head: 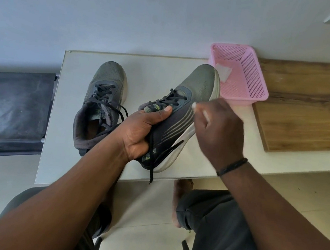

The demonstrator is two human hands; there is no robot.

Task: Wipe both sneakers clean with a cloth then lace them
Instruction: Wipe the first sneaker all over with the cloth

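The right-hand sneaker (181, 114) lies tilted on the table (158, 66), toe pointing away toward the pink basket (247, 78); the left hand (143, 130) grips its collar, thumb on the tongue. The right hand (219, 129), blurred, pinches a white cloth (201, 112) against the outer side, nearer the toe; the other sneaker (103, 99) stands just beside.

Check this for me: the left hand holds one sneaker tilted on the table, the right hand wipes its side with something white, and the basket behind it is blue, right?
One detail is off: in the head view the basket is pink. The rest stands: the left hand holds the tilted sneaker, and the right hand holds something white against its side.
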